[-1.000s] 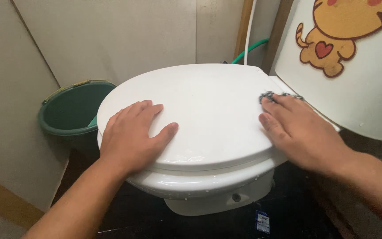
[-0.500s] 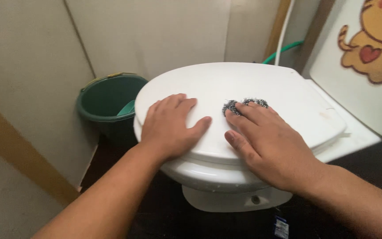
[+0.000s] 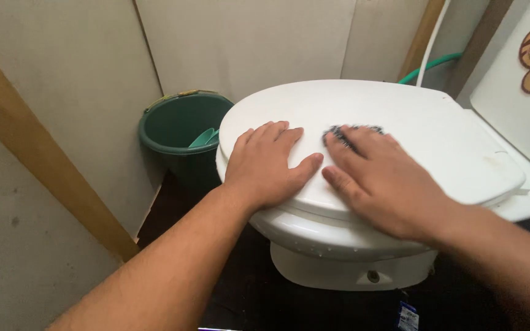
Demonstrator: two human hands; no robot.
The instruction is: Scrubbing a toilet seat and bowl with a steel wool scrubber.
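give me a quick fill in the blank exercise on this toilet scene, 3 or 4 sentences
1. The left hand lies flat on the closed toilet ____.
2. Under the fingers of the right hand sits a steel wool ____.
3. The bucket beside the toilet is ____ in colour.
4. A green ____ runs behind the toilet.

Missing words: lid; scrubber; green; hose

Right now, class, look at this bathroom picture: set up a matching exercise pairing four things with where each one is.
Things:
1. left hand
2. steel scourer
3. green bucket
4. green hose

Places:
A. on the floor left of the toilet
B. under the right hand's fingertips
C. behind the toilet lid, by the wall
D. flat on the lid's front left

Pairs: 1-D, 2-B, 3-A, 4-C
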